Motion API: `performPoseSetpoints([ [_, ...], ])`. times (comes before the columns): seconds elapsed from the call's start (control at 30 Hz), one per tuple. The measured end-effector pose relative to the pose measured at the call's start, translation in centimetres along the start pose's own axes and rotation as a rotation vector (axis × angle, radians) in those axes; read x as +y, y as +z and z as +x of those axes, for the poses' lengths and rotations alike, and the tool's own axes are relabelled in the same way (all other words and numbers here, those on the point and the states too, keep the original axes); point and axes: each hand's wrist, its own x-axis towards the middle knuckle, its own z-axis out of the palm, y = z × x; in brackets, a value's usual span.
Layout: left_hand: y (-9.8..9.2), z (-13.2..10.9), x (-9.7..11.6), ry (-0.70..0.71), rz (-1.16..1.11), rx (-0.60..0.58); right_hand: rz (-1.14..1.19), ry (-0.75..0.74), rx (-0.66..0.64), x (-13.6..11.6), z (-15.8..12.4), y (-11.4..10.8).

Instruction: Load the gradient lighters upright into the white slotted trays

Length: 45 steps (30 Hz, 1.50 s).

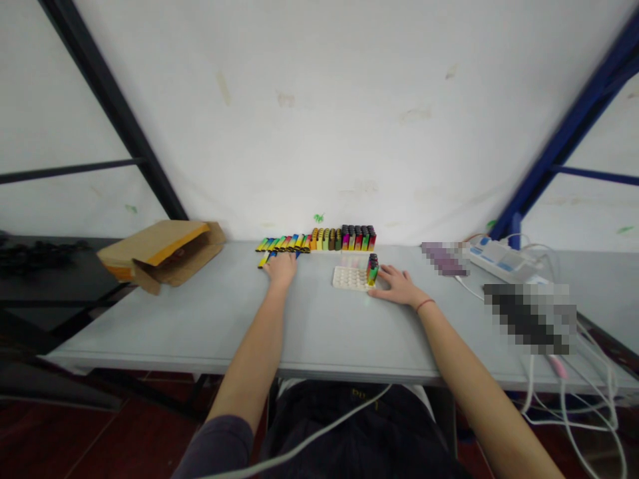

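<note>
My left hand (281, 269) reaches over lighters (282, 243) lying on their sides in a row. Its fingertips are hidden among them, so I cannot see whether it grips one. A loose lighter (263, 259) lies by its thumb. My right hand (399, 286) rests on the table with thumb and fingers apart, at the right end of a white tray with round holes (349, 278). A few multicoloured lighters (372, 269) stand upright at that end, close to the right fingertips. Whether those fingers touch the tray is unclear.
Behind the tray, upright yellow-to-brown lighters (325, 239) and dark-topped lighters (358, 237) stand in rows near the wall. An open cardboard box (164, 249) lies at the left. To the right are a power strip (499, 259), white cables (606, 379) and blurred items.
</note>
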Motion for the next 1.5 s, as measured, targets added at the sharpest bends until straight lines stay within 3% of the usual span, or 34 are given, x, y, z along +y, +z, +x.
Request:
performPoseSetpoints([
  [0.23, 2.4, -1.1, 3.3, -0.374, -0.801, -0.242, 0.005, -0.009, 0.01, 0.3, 0.1, 0.2],
  [0.33, 2.9, -1.9, 3.7, -0.405, -0.965, -0.315, 0.003, -0.008, 0.002, 0.2, 0.1, 0.1],
  [0.47, 3.4, -2.5, 3.6, -0.35, -1.025, -0.358, -0.002, -0.004, 0.0, 0.1, 0.1, 0.1],
  [0.73, 3.8, -2.6, 3.8, -0.527, -1.21, -0.431, -0.012, 0.0, -0.01, 0.2, 0.2, 0.1],
  [1.1, 3.6, -3.6, 4.4, -0.517, -1.191, -0.465, -0.019, 0.0, -0.016, 0.2, 0.2, 0.1],
  [1.5, 4.4, -3.8, 4.4, -0.478, -1.218, -0.321, -0.021, 0.0, -0.016, 0.0, 0.0, -0.1],
])
